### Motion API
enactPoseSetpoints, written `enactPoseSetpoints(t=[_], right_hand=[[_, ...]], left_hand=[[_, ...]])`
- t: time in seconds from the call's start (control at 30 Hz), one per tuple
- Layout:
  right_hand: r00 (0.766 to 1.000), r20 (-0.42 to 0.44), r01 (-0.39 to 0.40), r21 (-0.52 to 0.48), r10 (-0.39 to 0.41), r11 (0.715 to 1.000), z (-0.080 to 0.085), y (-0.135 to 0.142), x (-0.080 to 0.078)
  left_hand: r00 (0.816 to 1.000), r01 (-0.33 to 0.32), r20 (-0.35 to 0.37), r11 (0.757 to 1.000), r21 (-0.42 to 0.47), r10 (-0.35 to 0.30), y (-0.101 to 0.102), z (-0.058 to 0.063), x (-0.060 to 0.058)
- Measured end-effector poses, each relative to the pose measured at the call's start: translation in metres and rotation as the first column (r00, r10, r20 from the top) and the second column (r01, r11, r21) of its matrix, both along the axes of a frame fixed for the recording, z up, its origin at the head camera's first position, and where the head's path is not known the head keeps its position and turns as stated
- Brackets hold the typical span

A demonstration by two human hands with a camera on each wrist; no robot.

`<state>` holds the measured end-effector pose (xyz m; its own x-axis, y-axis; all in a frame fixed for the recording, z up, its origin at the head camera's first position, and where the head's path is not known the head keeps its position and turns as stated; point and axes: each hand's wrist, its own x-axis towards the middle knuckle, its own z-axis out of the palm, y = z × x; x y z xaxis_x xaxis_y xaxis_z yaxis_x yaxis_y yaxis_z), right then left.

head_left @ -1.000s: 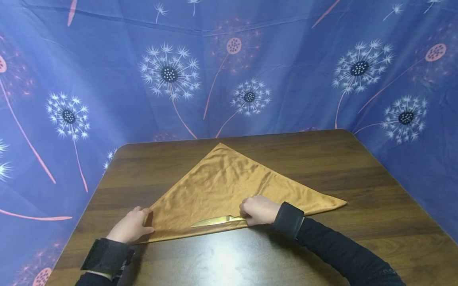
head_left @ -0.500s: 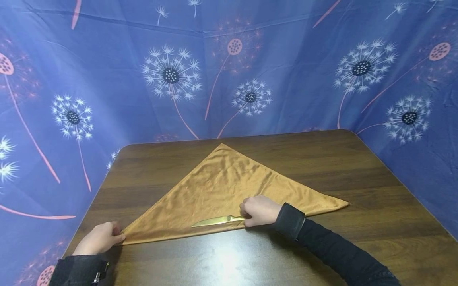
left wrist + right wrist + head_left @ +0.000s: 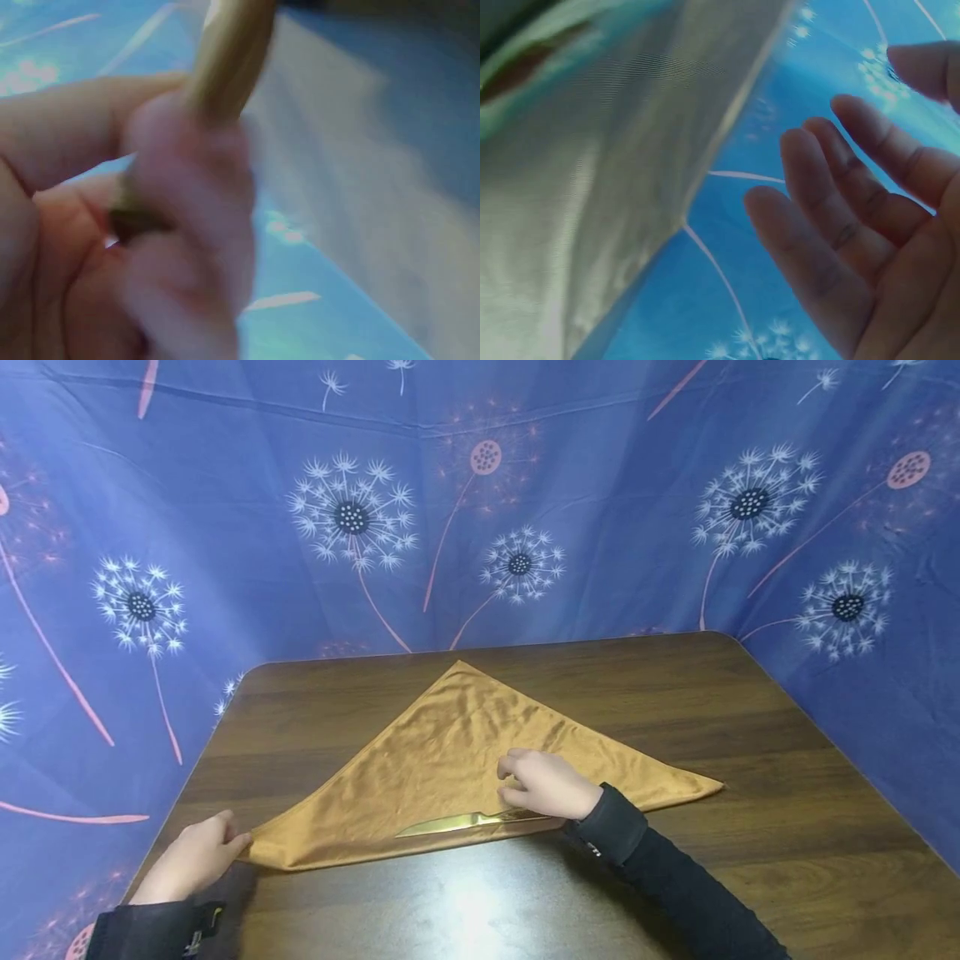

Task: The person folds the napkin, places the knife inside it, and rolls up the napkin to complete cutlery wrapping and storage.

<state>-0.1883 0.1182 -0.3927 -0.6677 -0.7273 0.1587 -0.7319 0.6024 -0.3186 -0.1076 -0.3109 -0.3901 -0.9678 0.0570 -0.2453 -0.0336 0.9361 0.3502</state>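
A golden-orange satin cloth [image 3: 442, 743], folded to a triangle, lies on the table with one point toward the back. My left hand [image 3: 191, 856] pinches its left corner, which is pulled up a little. In the left wrist view, a blurred twist of the cloth [image 3: 229, 60] comes out between thumb and fingers. Along the cloth's front edge lies a gold table knife [image 3: 442, 824], blade pointing left. My right hand [image 3: 551, 783] hovers over the knife's handle with loosely bent fingers and holds nothing. The right wrist view shows its fingers [image 3: 810, 240] spread apart beside the cloth.
The brown wooden table [image 3: 787, 827] has rounded back corners, and light glares off its front middle. A blue curtain [image 3: 622, 527] with dandelion prints hangs behind it and at both sides. Dark bands and sleeves cover both wrists.
My left hand has slid left along the cloth to its left corner and now raises it slightly. My right hand has let go of the knife handle and lifted off it.
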Motion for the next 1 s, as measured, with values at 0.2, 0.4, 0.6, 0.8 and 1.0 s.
enactPoseSetpoints(t=[0.2,0.4,0.6,0.8,1.0], right_hand=[[0.994,-0.060,0.082,-0.177,-0.094,0.981,0.015,-0.012,0.003],[0.996,-0.016,0.078,-0.416,-0.092,0.906,0.025,-0.034,0.012],[0.987,0.152,0.131,-0.544,-0.057,0.829,0.027,-0.054,0.021],[0.975,0.219,0.146,-0.560,-0.024,0.816,0.020,-0.067,0.025],[0.967,0.251,0.167,-0.547,-0.030,0.820,0.016,-0.070,0.024]], left_hand=[[0.954,0.001,-0.299,0.997,0.072,0.021,0.048,0.031,-0.011],[0.875,0.068,-0.484,0.986,0.151,0.014,0.106,0.047,-0.028],[0.859,0.126,-0.512,0.963,0.238,0.014,0.158,0.048,-0.040],[0.839,0.206,-0.544,0.931,0.302,-0.010,0.189,0.035,-0.044],[0.849,0.245,-0.528,0.902,0.356,-0.022,0.203,0.024,-0.044]])
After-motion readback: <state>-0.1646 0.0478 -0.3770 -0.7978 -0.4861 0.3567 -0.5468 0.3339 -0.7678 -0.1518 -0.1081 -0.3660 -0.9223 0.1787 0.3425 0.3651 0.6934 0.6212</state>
